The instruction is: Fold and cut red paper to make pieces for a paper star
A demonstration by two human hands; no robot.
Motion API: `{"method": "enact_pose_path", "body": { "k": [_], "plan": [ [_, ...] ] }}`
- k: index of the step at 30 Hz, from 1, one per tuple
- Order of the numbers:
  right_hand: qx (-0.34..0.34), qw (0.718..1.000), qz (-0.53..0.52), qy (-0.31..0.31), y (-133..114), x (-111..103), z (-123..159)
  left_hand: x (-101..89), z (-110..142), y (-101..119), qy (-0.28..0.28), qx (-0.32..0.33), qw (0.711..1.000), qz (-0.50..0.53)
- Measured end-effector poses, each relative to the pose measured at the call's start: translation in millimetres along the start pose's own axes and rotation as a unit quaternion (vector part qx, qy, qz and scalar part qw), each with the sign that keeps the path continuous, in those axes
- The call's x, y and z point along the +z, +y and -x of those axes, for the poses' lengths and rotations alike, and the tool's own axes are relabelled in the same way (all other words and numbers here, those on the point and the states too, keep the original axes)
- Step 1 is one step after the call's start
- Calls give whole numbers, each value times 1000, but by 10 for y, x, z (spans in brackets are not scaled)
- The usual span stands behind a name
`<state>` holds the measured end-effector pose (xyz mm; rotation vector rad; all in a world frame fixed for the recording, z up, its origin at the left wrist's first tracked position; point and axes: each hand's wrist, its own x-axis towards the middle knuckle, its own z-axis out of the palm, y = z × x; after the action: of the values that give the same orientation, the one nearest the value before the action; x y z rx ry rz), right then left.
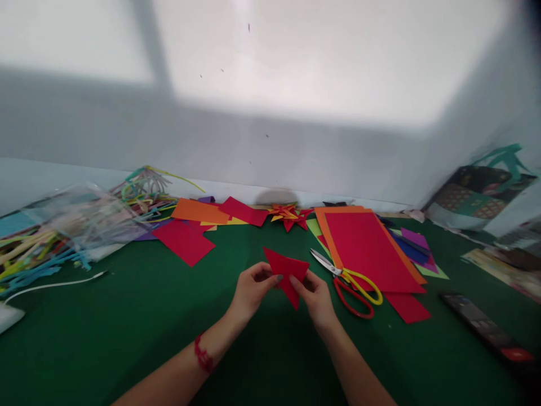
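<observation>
A folded piece of red paper [288, 266] with pointed corners is held up above the green tabletop. My left hand [255, 287] pinches its left side between thumb and fingers. On its right side my right hand [313, 294] grips it the same way, with the thumb on the front face. Scissors [338, 272] with one yellow and one red handle lie to the right of my right hand, their blades slightly apart. Beyond the paper sit several folded paper stars [291, 215] in red and orange. The fingers behind the paper are partly hidden.
Red and orange sheets [372, 248] are stacked on the right, near a phone [486, 327]. Loose red paper [186, 241] and orange paper [200, 211] lie back left. Pipe cleaners [146, 189], a plastic bag [93, 217] and a white cable [59, 285] occupy the left. A wall [262, 146] stands behind.
</observation>
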<state>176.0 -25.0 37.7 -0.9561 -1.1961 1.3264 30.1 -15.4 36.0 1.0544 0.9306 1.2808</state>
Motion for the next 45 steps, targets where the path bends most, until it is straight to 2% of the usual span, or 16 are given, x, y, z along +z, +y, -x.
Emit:
{"method": "enact_pose_path", "body": {
  "k": [4, 9, 16, 20, 24, 27, 30, 33, 38, 43, 45],
  "plan": [
    [-5, 1000, 11, 12, 6, -3, 2, -7, 2, -20, 8, -5, 1000, 10],
    [-22, 999, 20, 24, 19, -13, -2, -28, -1, -45, -22, -5, 1000, -19],
    [23, 999, -32, -3, -7, -18, -3, -7, 66, -1, -74, 74, 980, -170],
    [41, 995, -90, -10, 45, -12, -5, 5, 81, -13, -66, 100, 969, -216],
    [44, 994, -100, -11, 83, -21, -6, 18, 82, -63, -57, 72, 979, -182],
    [48, 993, -104, -22, 67, -38, -2, 31, 94, -71, -79, 42, 988, -126],
    [55, 992, -102, -49, 12, -56, 9, 37, 102, -57, -91, 18, 992, -85],
    [70, 990, -93, -77, -57, -70, 23, 31, 89, -49, -77, -7, 995, -63],
    [100, 988, -102, -65, -104, -58, 30, 13, 56, -82, -84, -19, 996, -39],
    [91, 989, -104, -56, -128, -18, 32, 16, 60, -113, -78, -27, 996, -28],
    [89, 990, -90, -62, -157, -20, 34, 21, 60, -100, -59, -38, 997, -36]
  ]
}}
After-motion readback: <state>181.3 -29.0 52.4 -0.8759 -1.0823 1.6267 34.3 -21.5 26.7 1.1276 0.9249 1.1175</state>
